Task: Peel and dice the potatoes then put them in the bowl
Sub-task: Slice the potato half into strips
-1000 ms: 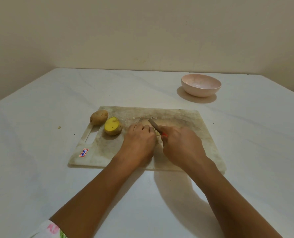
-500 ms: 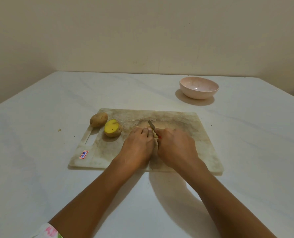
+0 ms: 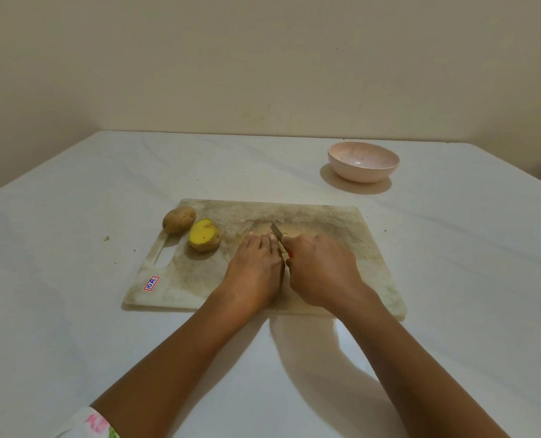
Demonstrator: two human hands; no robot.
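A worn cutting board [image 3: 351,248] lies on the white table. At its left end sit a whole brown potato [image 3: 179,219] and a halved potato [image 3: 204,234] with its yellow cut face up. My left hand [image 3: 256,270] presses down on a potato piece that it hides almost entirely. My right hand [image 3: 321,268] grips a small knife [image 3: 278,233] with a red handle; the blade points away, right beside my left fingertips. A pink bowl [image 3: 363,161] stands empty at the far right.
A small crumb [image 3: 106,238] lies on the table left of the board. The board's handle slot [image 3: 165,251] and a red-and-blue sticker [image 3: 151,283] are at its left end. A wall runs behind the table's far edge.
My hands have drawn closer together, the right hand and knife shifting left against the left fingers. The view has tilted slightly, so everything sits lower in the frame.
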